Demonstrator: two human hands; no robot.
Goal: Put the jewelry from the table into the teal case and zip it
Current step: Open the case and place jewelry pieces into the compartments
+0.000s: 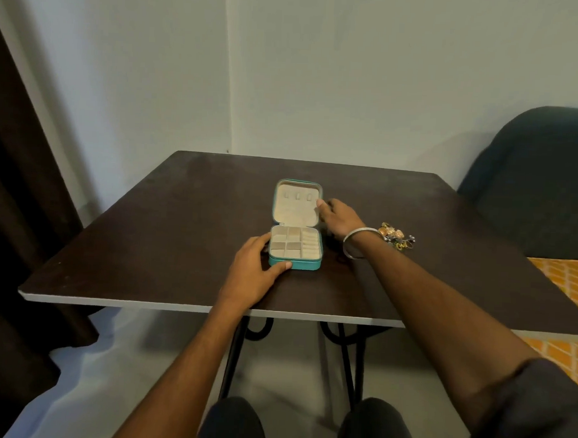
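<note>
The teal case (295,264) lies open in the middle of the dark table (182,214). Its cream lid (296,204) is folded back flat, and its base shows several empty cream compartments. My left hand (257,267) grips the base's near left corner, thumb along the front wall. My right hand (339,219) rests at the lid's right edge, fingertips touching the rim; a silver bangle circles that wrist. A small heap of gold and dark jewelry (396,236) lies on the table to the right of my right wrist.
A dark upholstered chair (541,183) stands beyond the table's right side. An orange patterned cloth (573,284) lies at the right. A brown curtain (13,206) hangs on the left. Black metal table legs (347,363) stand by my knees.
</note>
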